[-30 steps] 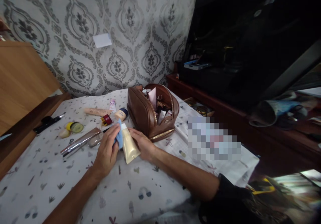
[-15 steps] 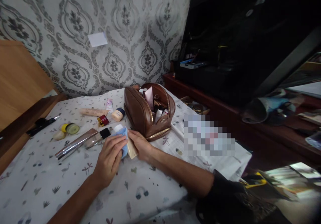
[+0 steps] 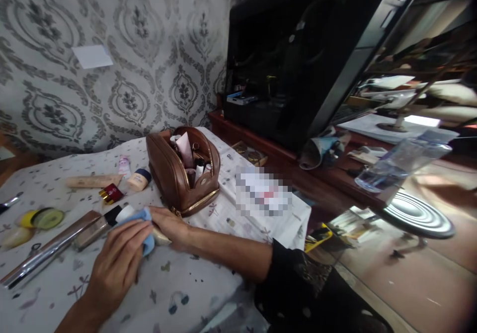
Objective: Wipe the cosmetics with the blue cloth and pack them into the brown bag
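My left hand [image 3: 118, 253] is closed on a blue cloth [image 3: 148, 243], pressing it around a cream-coloured tube [image 3: 161, 237] with a white cap [image 3: 125, 213]. The tube's lower end is in my right hand [image 3: 169, 227], whose fingers are partly hidden behind it. Just beyond my hands stands a brown cosmetic bag [image 3: 163, 174], unzipped, with tubes and small containers inside. Left of my hands lie a foundation bottle [image 3: 89, 233] with a black cap and a long shiny silver-pink tube [image 3: 52, 248]. A cream jar [image 3: 137, 180] with a dark lid rests near the bag.
A beige tube [image 3: 93, 181], a small pink tube [image 3: 124, 165], a red and gold box [image 3: 111, 194] and a round green container [image 3: 48, 218] lie on the patterned cloth. At right are a black television [image 3: 290, 64], a clear water bottle [image 3: 402, 161] and a round stool [image 3: 419, 213].
The view has swung to the right, so the bag and cosmetics sit further left and the water bottle and stool now show. Both hands keep hold of the cloth and the cream-coloured tube.
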Available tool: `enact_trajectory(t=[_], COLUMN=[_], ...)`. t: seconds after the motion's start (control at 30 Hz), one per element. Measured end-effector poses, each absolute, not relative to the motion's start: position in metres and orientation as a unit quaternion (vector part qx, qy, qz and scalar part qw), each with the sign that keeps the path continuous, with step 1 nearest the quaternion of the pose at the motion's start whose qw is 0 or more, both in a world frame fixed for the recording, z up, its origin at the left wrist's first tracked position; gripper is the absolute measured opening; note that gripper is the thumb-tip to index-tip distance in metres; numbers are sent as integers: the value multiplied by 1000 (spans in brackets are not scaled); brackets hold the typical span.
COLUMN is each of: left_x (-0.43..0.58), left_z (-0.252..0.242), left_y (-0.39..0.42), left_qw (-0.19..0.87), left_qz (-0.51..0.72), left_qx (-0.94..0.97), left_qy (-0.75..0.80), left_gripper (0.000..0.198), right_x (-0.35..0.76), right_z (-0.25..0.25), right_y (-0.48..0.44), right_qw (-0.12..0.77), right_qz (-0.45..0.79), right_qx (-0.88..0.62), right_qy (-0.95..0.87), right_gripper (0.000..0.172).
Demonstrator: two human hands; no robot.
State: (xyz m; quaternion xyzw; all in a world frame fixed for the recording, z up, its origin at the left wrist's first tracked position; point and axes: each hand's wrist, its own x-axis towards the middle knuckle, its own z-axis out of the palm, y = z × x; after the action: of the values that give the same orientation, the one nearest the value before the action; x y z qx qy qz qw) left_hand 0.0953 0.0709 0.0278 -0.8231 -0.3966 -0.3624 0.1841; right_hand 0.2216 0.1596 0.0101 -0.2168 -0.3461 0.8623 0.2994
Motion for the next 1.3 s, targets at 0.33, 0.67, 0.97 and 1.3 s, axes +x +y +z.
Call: enact_trajectory(t=[0.33,0.67,0.97,1.3], left_x=[79,87,106,84], left_z=[27,26,21,27], left_y=[74,73,67,70], left_qw=[248,214,159,225], left_qz=[-383,-380,-332,-376], left_qx=[-719,-746,-833,-754], left_qy=[-524,-503,-413,-489], left_gripper=[33,28,26,33], right_x=[229,226,223,223], right_z=[13,3,1,4], right_y=[158,161,164,156], right_qw=[251,274,357,288], right_qz=[896,899,869,856], right_qx=[-162,-179,-172,-238], right_qy=[-329,-291,-295,-358], right_gripper=[67,51,44,46])
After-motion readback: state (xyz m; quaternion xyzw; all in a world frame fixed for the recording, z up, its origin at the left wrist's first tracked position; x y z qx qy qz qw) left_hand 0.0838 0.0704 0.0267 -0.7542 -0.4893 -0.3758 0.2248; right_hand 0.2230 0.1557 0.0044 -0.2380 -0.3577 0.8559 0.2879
